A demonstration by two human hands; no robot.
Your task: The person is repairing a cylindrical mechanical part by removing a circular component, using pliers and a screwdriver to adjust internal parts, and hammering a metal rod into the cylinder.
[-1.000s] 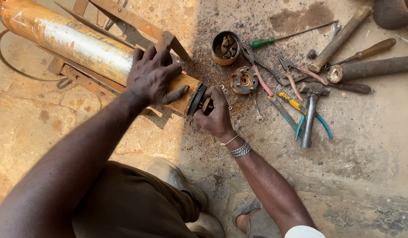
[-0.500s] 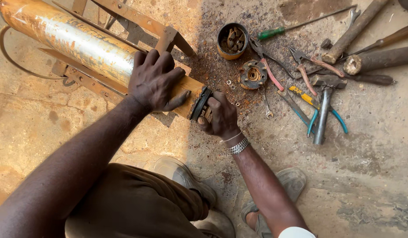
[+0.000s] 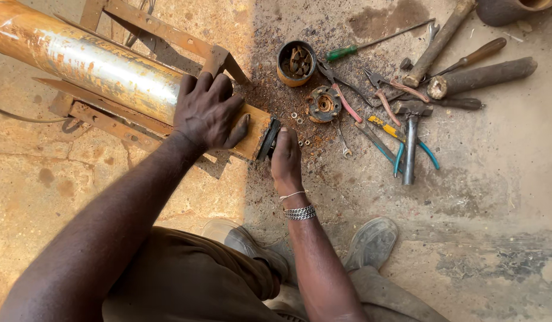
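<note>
A long rusty metal cylinder (image 3: pixel 91 62) lies across a rusted angle-iron stand (image 3: pixel 162 30) on the concrete floor. My left hand (image 3: pixel 207 110) presses flat on the cylinder's near end, fingers spread. At the end face sits a dark round part (image 3: pixel 268 139). My right hand (image 3: pixel 286 156) is closed around that part from below, with bracelets on its wrist.
To the right on the floor lie a rusty tin of parts (image 3: pixel 296 62), a round rusty fitting (image 3: pixel 323 104), loose washers, a green screwdriver (image 3: pixel 377 43), pliers (image 3: pixel 401 146), a hammer (image 3: pixel 411 137) and wooden-handled tools (image 3: pixel 481 76). My shoes (image 3: pixel 371 241) rest near the bottom.
The view has shifted so the cylinder and tools sit slightly lower and left. My right hand has turned on the dark end part, wrist now pointing straight down. The left hand stays pressed on the cylinder.
</note>
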